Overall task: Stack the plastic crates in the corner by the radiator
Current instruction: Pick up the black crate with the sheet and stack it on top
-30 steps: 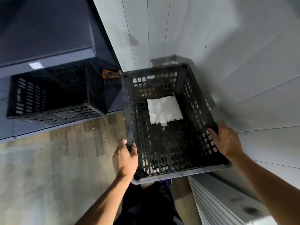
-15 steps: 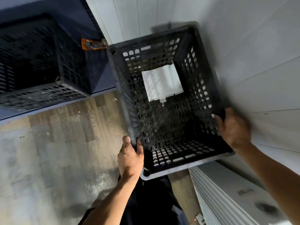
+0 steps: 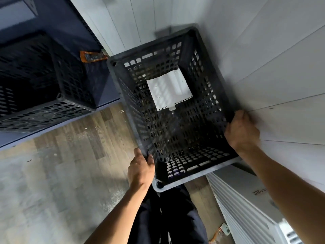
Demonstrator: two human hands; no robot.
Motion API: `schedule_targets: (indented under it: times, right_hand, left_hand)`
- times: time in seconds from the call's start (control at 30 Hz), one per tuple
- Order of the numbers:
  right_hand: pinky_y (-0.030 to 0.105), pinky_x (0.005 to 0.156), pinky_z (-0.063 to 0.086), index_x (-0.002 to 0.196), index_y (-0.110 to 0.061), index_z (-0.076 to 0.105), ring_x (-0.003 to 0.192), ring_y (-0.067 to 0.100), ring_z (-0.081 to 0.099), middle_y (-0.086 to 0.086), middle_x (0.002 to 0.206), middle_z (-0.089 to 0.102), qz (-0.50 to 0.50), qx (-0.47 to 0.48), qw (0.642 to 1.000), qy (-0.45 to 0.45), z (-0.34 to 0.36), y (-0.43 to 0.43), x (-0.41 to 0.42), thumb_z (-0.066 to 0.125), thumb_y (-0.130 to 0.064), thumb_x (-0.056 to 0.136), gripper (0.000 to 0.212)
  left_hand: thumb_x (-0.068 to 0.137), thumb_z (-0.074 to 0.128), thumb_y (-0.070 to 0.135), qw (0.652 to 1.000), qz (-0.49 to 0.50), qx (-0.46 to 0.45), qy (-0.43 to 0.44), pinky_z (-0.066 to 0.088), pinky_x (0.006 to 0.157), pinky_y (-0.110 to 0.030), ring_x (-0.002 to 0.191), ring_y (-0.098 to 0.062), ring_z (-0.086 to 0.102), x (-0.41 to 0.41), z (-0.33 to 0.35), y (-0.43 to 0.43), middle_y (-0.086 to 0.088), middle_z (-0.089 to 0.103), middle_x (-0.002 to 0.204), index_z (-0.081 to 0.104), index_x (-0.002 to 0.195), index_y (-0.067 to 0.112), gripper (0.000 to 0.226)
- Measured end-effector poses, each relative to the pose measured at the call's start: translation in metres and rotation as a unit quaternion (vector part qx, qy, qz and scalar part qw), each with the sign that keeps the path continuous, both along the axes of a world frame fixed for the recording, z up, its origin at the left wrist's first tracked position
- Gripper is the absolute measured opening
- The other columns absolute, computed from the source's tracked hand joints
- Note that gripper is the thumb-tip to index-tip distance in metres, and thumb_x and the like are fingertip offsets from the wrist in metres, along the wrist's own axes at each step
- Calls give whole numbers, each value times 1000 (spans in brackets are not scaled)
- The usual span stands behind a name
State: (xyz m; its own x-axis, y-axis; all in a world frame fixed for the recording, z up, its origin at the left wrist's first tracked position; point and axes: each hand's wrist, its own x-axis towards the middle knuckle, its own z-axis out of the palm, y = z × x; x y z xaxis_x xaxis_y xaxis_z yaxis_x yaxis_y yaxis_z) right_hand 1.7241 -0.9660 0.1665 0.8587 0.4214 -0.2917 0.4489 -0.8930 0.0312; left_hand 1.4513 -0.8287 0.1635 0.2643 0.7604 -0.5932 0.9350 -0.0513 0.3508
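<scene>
A black perforated plastic crate (image 3: 202, 166) sits in the corner where two white panelled walls meet, its open top facing me. A white sheet of paper (image 3: 168, 88) lies on its bottom. My left hand (image 3: 140, 169) grips the crate's near left rim. My right hand (image 3: 242, 132) grips its right rim, close against the wall. A white radiator (image 3: 242, 208) runs along the wall just below and to the right of the crate. A second black crate (image 3: 40, 88) stands to the left on a dark blue shelf.
An orange wrapper (image 3: 92, 56) lies on the blue shelf (image 3: 105, 95) between the two crates. Wood-look flooring (image 3: 52, 173) spreads out at the left. My dark trouser legs (image 3: 172, 217) stand directly under the crate. A small white and orange object (image 3: 222, 230) lies by the radiator's foot.
The crate has shifted lower and slightly right in the view, further into the corner, with both hands still on its rims. My head has come nearer, so the left crate looms larger.
</scene>
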Motion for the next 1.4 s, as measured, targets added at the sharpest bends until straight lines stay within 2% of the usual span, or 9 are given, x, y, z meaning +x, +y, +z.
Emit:
schedule_targets:
  times: [0.23, 0.4, 0.5, 0.6, 0.73, 1.0, 1.1, 1.2, 1.4]
  right_hand:
    - [51, 85, 50, 141, 0, 29, 119, 42, 43, 24, 130, 39, -44, 1, 999, 20, 11, 7, -28, 59, -14, 82, 68]
    - [50, 101, 40, 142, 0, 34, 115, 41, 38, 22, 135, 38, -26, -26, 999, -10, 17, 7, -69, 61, -12, 75, 73]
    - [50, 95, 44, 135, -5, 45, 113, 38, 39, 18, 130, 42, -68, -24, 997, 16, 15, 23, -100, 62, -13, 78, 61]
    - [48, 89, 46, 131, -9, 51, 111, 37, 42, 16, 125, 46, -128, 4, 989, 75, 13, 48, -142, 57, -21, 86, 47]
    - [45, 84, 49, 123, -14, 57, 109, 34, 47, 11, 116, 54, -144, 42, 980, 129, 13, 77, -194, 45, -41, 97, 40]
    - [39, 84, 51, 111, -26, 59, 109, 24, 56, -1, 107, 60, -139, 43, 967, 208, 2, 82, -266, 7, -70, 90, 72]
    - [37, 84, 48, 108, -23, 58, 103, 26, 60, 2, 104, 63, -91, 38, 975, 200, -2, 79, -274, 20, -68, 93, 60]
    - [39, 83, 49, 115, -18, 53, 106, 29, 59, 5, 109, 63, -42, 20, 983, 180, -4, 77, -276, 45, -38, 94, 30]
    - [34, 59, 35, 105, -20, 50, 87, 33, 66, 5, 91, 71, 17, -5, 989, 149, -6, 72, -274, 49, -22, 84, 21]
  left_hand:
    - [98, 36, 54, 984, -165, 50, 39, 52, 80, -40, 85, -31, 68, -12, 11, 33, -6, 72, 88, 42, 92, 19, 35]
    - [86, 69, 31, 961, -224, 154, -56, 41, 66, -31, 90, -27, 60, -2, 29, 80, -1, 54, 99, 46, 104, 18, 32]
    - [78, 73, 34, 878, -414, 228, -79, 44, 93, -38, 115, -27, 49, 11, 22, 113, -8, 52, 121, 53, 115, 18, 45]
    - [79, 67, 51, 794, -582, 154, -89, 19, 117, -47, 135, -27, 39, 19, 12, 145, -5, 55, 127, 59, 115, 19, 49]
    - [80, 56, 66, 711, -693, 88, -81, -1, 119, -40, 121, -21, 50, 30, -6, 167, 2, 65, 104, 67, 109, 24, 52]
    - [71, 16, 87, 613, -780, 111, -61, 25, 94, -37, 104, -19, 52, 43, -21, 171, 11, 64, 106, 64, 112, 35, 82]
    - [74, 18, 88, 591, -798, 116, -24, 27, 97, -38, 106, -18, 52, 48, -16, 168, 11, 63, 109, 61, 116, 36, 80]
    - [76, 21, 87, 575, -812, 102, -19, 28, 100, -40, 108, -16, 53, 50, -10, 168, 12, 61, 110, 59, 117, 37, 75]
    - [70, 24, 91, 507, -857, 93, -18, 44, 85, -38, 96, -19, 64, 71, -20, 169, 13, 65, 96, 59, 99, 35, 72]
